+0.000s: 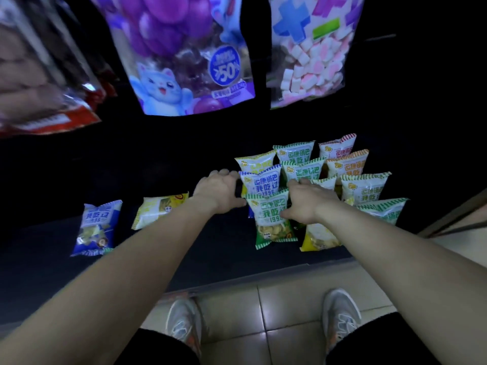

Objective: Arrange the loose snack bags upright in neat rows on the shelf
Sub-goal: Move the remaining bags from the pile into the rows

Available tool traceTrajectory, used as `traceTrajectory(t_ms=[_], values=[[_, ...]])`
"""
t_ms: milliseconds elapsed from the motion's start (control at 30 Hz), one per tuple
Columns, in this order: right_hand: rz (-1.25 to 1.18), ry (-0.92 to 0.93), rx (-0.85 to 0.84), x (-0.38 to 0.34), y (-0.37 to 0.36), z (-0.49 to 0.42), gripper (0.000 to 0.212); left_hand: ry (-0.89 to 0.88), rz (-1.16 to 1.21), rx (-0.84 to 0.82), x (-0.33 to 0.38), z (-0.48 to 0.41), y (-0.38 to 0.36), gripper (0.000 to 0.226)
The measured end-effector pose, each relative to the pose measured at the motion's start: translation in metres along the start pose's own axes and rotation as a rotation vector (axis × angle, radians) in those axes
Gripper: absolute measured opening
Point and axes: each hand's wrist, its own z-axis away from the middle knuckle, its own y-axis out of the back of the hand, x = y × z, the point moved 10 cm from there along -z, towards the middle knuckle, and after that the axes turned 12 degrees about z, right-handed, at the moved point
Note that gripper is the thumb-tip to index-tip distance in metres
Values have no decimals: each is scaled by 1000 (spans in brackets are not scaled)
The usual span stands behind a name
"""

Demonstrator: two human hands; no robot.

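- Nearest the shelf (210,256) edge, the green front bag (274,219) stands upright, slightly tilted; it wants squaring to the row.
- The left hand (220,191) presses its left side, the right hand (307,200) its right, fingers half-curled around it — a loose grip, better kept low.
- Behind it, the blue-topped bag (261,181) and further rows stand tidy.
- Off left, a blue loose bag (96,227) and a yellow loose bag (159,210) lie flat, waiting.

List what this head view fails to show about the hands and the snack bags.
- Left hand fingertips: hidden behind the blue bag; grip unclear.
- Right hand fingers: behind the green bag.
- Yellow bag top: covered by the right forearm.
- Red bag, upper left: blurred, cut by the edge.
- Shelf back: too dark.
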Motion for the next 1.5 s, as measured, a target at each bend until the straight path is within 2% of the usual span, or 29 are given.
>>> traceTrajectory(t_ms=[167,333,467,733,833,967,1033,1100,1133,1233,1333,1500], values=[[-17,87,32,-66,13,8,86,53,44,-11,-78,81,36,74],[47,212,64,-149,20,15,80,265,174,-51,-185,151,25,80],[92,280,63,-204,19,5,80,380,260,-62,-241,177,19,83],[-7,267,-41,-289,-30,-73,72,441,413,-21,-307,177,8,81],[-7,276,-65,-313,-50,-107,60,453,459,4,-323,163,5,80],[-40,262,78,-311,-30,-134,47,416,481,34,-307,166,10,77],[-59,253,123,-309,-29,-140,51,400,492,-10,-294,172,3,77],[-80,298,-3,-359,-72,-218,56,504,520,-44,-352,137,-36,76],[-55,316,-34,-359,-77,-215,61,502,528,-44,-347,138,-35,75],[80,282,23,-356,-76,-224,89,470,520,-40,-343,136,-38,73],[152,268,71,-352,-76,-221,101,461,525,-41,-337,131,-36,73],[-69,268,-77,-345,-99,-207,108,446,510,-53,-329,130,-35,72]])
